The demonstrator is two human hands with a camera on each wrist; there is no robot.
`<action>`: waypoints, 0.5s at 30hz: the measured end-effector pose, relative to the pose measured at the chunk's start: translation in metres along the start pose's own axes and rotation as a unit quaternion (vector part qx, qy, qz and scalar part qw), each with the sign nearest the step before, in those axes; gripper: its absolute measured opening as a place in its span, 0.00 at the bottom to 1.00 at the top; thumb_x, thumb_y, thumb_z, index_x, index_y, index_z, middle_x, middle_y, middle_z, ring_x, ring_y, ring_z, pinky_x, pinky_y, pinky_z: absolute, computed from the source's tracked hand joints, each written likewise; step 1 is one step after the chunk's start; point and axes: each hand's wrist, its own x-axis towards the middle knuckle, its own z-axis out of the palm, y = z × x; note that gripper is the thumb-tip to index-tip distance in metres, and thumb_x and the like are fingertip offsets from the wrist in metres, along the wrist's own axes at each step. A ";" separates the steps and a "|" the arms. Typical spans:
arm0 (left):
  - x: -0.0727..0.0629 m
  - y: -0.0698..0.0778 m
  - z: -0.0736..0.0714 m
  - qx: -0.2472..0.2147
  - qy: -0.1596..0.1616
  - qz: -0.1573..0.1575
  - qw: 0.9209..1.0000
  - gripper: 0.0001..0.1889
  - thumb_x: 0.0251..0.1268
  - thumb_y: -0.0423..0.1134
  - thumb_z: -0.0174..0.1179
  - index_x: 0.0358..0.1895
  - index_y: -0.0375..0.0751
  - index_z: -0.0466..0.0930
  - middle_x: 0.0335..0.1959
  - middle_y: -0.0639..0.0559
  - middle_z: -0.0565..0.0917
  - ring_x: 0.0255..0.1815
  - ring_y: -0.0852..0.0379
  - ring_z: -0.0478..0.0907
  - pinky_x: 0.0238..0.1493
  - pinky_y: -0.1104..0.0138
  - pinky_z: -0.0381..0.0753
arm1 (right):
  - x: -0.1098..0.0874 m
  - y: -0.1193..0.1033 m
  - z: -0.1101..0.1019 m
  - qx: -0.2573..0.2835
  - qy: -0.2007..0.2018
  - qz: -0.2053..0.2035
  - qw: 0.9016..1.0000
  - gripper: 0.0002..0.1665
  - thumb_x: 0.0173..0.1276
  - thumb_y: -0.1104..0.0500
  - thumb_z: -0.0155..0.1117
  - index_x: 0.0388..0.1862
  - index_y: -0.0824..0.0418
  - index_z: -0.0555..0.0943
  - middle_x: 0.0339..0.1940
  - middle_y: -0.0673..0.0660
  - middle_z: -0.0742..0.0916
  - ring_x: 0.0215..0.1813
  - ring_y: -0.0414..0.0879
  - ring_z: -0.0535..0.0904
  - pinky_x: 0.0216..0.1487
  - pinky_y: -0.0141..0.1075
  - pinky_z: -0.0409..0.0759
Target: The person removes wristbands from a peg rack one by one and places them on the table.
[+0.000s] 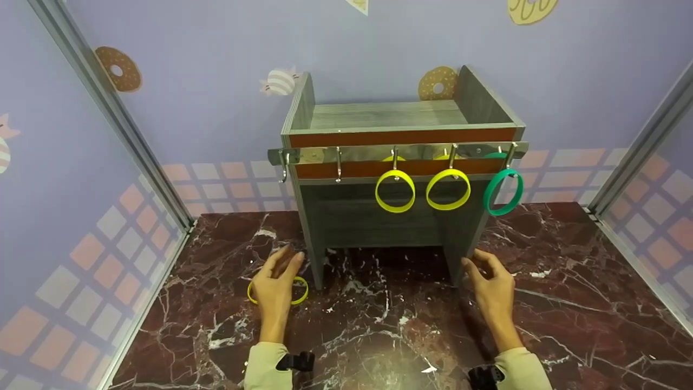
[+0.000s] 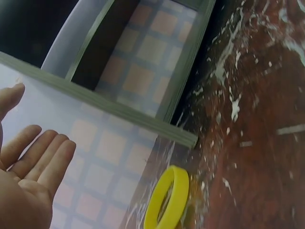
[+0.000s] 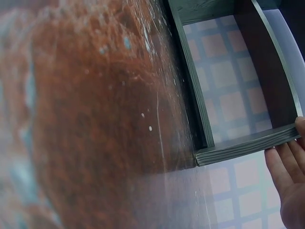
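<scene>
A grey wooden shelf unit (image 1: 379,115) stands on the marbled tabletop, a shiny metal hook rail (image 1: 368,154) across its front. Two yellow wristbands (image 1: 396,209) and one green wristband (image 1: 489,197) hang from hooks toward its right end. My right hand (image 1: 494,287) pinches the unit's right side panel (image 3: 248,147) low down, thumb on one side and fingertips on the other. Outside the left panel, my left hand (image 1: 275,287) is held with parted fingers and nothing in them. Another yellow wristband (image 2: 180,195) lies on the tabletop beside it, partly hidden by that hand in the head view.
The two leftmost hooks (image 1: 339,165) carry no bands. Behind the unit rises a lilac wall (image 1: 216,81) with sweets and tile prints. Side walls with metal edge strips (image 1: 146,162) bound the marbled tabletop (image 1: 368,346) on the left and right.
</scene>
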 end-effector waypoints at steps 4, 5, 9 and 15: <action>0.001 0.000 0.008 -0.019 -0.024 0.017 0.999 0.19 0.68 0.33 0.75 0.60 0.32 0.87 0.53 0.36 0.89 0.50 0.49 0.89 0.51 0.68 0.87 | -0.001 -0.004 0.001 -0.007 0.006 -0.001 1.000 0.16 0.71 0.71 0.73 0.56 0.77 0.84 0.46 0.72 0.90 0.37 0.31 0.85 0.37 0.22 0.83; 0.001 0.000 0.009 -0.022 -0.028 0.022 0.999 0.19 0.68 0.32 0.74 0.59 0.31 0.87 0.52 0.35 0.89 0.49 0.49 0.90 0.51 0.68 0.87 | -0.001 -0.005 0.001 -0.008 0.008 0.000 1.000 0.16 0.71 0.71 0.73 0.56 0.77 0.84 0.46 0.72 0.90 0.37 0.31 0.85 0.37 0.22 0.83; 0.002 0.000 0.015 -0.031 -0.034 0.030 0.998 0.18 0.66 0.30 0.75 0.58 0.31 0.88 0.50 0.36 0.90 0.49 0.49 0.90 0.50 0.68 0.87 | 0.002 0.005 0.001 -0.001 0.007 0.001 1.000 0.16 0.71 0.69 0.74 0.55 0.74 0.86 0.46 0.69 0.90 0.38 0.36 0.87 0.38 0.23 0.84; 0.001 -0.003 0.022 -0.046 -0.029 0.036 0.998 0.18 0.63 0.27 0.76 0.56 0.29 0.88 0.49 0.35 0.90 0.45 0.55 0.90 0.49 0.67 0.88 | 0.002 0.008 0.001 -0.012 0.010 0.002 1.000 0.15 0.71 0.69 0.74 0.55 0.73 0.86 0.46 0.68 0.91 0.41 0.34 0.87 0.41 0.23 0.84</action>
